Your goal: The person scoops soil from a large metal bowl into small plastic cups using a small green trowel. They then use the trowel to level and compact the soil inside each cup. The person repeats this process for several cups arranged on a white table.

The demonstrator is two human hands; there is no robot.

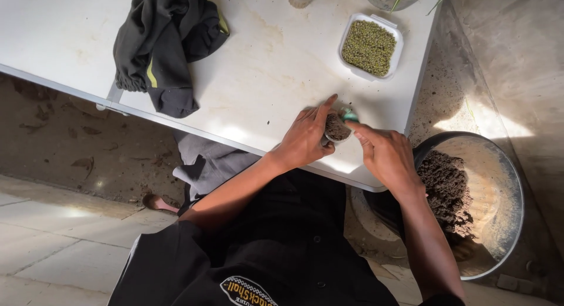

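A small cup (336, 128) packed with dark soil stands on the white table (258, 77), near its front edge. The left hand (305, 138) wraps around the cup's side, fingers (322, 109) pressed together and curled against it. The right hand (385, 153) reaches in from the other side, its forefinger and thumb pinching a small teal thing (349, 114) at the cup's rim; what that thing is cannot be told.

Farther back on the table sits a white plastic tub (346, 39) with rounded corners, open and filled with small green beans. A crumpled black cloth (164, 44) with yellow-green trim lies well apart to the left. At the table's far edge two clear vessels are cut off by the frame.

The table top is smooth, pale and smeared with dusty stains. Beside it, on the ground below the right arm, stands a round dark basin (511, 182) holding a crumbly heap of soil. The floor is rough concrete with sunlit patches.
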